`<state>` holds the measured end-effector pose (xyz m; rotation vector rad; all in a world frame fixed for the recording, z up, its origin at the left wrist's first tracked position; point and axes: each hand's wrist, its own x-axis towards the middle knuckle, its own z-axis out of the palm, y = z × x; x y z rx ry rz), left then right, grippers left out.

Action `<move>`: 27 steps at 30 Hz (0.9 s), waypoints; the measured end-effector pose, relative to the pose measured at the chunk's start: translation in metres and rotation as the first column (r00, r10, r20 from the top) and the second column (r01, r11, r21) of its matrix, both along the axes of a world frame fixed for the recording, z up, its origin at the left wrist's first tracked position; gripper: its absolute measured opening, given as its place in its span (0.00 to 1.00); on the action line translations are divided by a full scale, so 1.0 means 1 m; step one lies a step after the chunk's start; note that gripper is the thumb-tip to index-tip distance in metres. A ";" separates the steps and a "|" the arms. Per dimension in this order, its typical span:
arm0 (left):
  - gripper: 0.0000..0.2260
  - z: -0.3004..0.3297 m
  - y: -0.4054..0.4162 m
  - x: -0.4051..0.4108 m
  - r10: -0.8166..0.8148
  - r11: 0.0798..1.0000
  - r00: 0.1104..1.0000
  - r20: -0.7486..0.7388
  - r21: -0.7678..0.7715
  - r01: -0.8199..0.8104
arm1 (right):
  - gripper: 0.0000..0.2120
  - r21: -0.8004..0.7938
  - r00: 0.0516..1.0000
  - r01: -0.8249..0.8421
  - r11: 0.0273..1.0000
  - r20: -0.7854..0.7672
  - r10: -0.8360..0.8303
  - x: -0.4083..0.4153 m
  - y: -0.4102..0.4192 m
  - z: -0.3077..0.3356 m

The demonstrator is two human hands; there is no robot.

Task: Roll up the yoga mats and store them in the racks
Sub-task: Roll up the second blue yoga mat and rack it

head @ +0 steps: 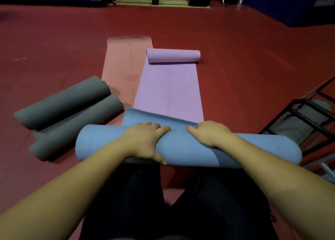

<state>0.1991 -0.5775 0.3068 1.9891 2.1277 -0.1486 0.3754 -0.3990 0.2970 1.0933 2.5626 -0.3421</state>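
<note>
A blue yoga mat (pixel 253 149) lies almost fully rolled across the floor in front of my knees, its last flap still flat beyond the roll. My left hand (pixel 143 142) wraps over the top of the roll, thumb on the near side. My right hand (pixel 210 133) grips the roll's top a little to the right, fingers curled over the far side. Beyond it a purple mat (pixel 168 89) lies flat with its far end curled. A pink mat (pixel 121 66) lies flat to its left. A black metal rack (pixel 306 118) stands at the right.
Two rolled grey mats (pixel 68 109) lie side by side on the red floor (pixel 244 58) at the left, close to the blue roll's left end. Blue barriers (pixel 290 4) line the far edge of the room.
</note>
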 end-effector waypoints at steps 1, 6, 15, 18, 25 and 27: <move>0.50 0.000 0.002 -0.002 0.004 1.000 1.000 0.017 -0.012 -0.004 | 0.38 -0.008 1.000 -0.006 1.000 0.014 0.007 -0.002 0.001 -0.001; 0.45 -0.005 0.003 -0.002 0.016 0.989 0.998 0.061 0.144 -0.025 | 0.33 -0.177 0.997 0.007 0.984 0.077 0.006 -0.015 0.014 0.008; 0.62 -0.047 -0.011 0.025 0.122 0.975 0.947 -0.298 0.216 -0.058 | 0.24 -0.414 0.988 0.050 0.909 0.156 0.016 -0.039 0.042 0.004; 0.53 -0.045 -0.003 0.016 0.111 0.981 0.944 -0.311 0.188 -0.053 | 0.26 -0.380 0.990 0.012 0.925 0.132 0.042 -0.044 0.042 -0.001; 0.47 -0.022 0.024 -0.005 0.045 0.998 0.981 -0.190 0.059 -0.034 | 0.29 -0.050 0.984 -0.011 0.999 -0.178 0.001 -0.030 0.036 -0.004; 0.46 -0.017 0.038 -0.013 0.049 0.999 0.989 -0.136 -0.010 -0.051 | 0.32 0.048 0.984 -0.037 0.998 -0.173 0.045 -0.019 0.023 -0.011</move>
